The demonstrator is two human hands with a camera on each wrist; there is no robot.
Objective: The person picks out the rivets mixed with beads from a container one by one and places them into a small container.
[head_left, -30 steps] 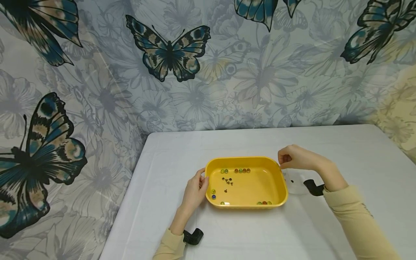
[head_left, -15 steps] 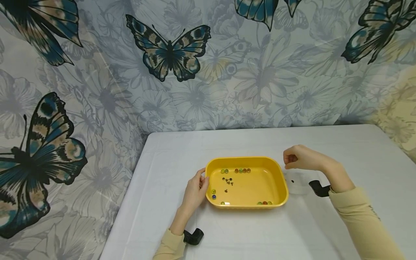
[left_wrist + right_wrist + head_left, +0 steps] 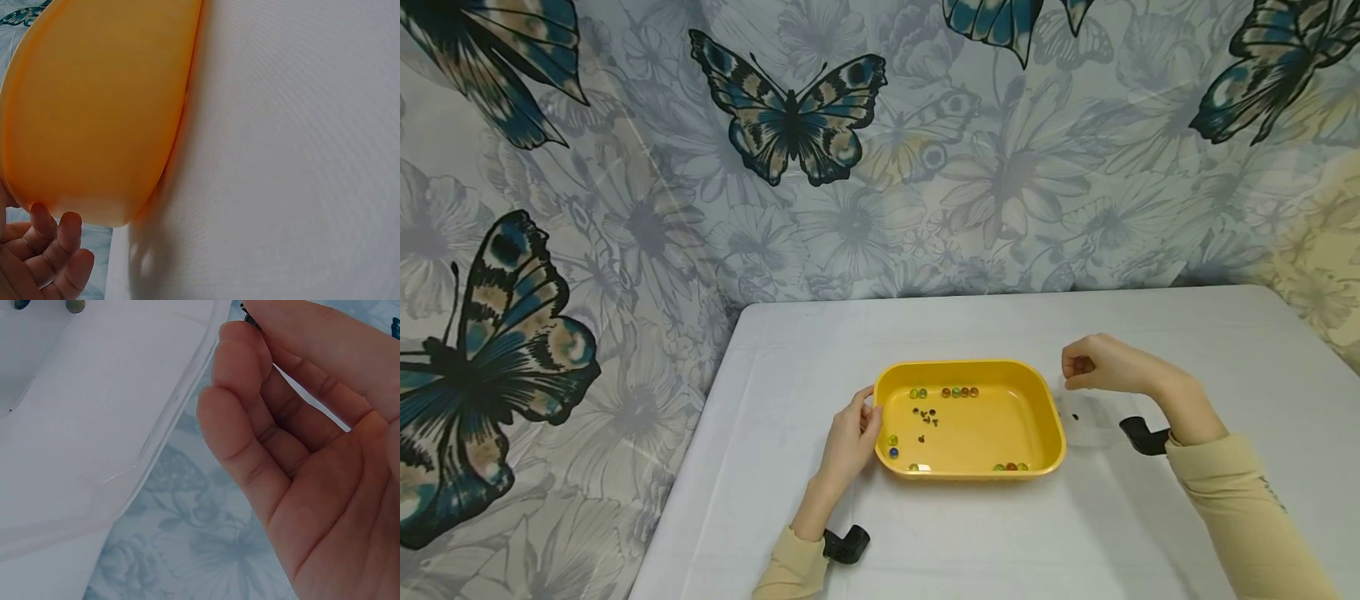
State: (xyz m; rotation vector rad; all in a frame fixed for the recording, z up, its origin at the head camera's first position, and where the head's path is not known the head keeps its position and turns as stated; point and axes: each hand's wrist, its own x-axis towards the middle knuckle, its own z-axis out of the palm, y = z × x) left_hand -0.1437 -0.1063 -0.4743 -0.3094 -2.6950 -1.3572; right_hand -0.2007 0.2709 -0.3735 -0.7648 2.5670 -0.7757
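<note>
A yellow tray (image 3: 985, 425) lies on the table, with several small brown bits (image 3: 925, 417) and several glass marbles (image 3: 960, 392) inside. My left hand (image 3: 847, 437) grips the tray's left end; in the left wrist view its fingertips (image 3: 70, 225) are against the outer wall. To the right of the tray, my right hand (image 3: 1101, 364) is raised beside a clear plastic container (image 3: 1101, 437). Between its thumb and index finger it pinches a small dark piece (image 3: 251, 319), mostly hidden by the fingers. Another dark bit (image 3: 1075, 417) shows in the clear container.
A white cloth covers the table (image 3: 970, 542). Behind it rises a wall with butterfly paper (image 3: 925, 208). Black wrist mounts (image 3: 847, 545) sit on both forearms. Two small round things, one olive (image 3: 75, 305), appear at the top left of the right wrist view.
My right hand has moved a little to the right, away from the tray's right rim and over the clear container's far side. The left hand and the tray stay in place.
</note>
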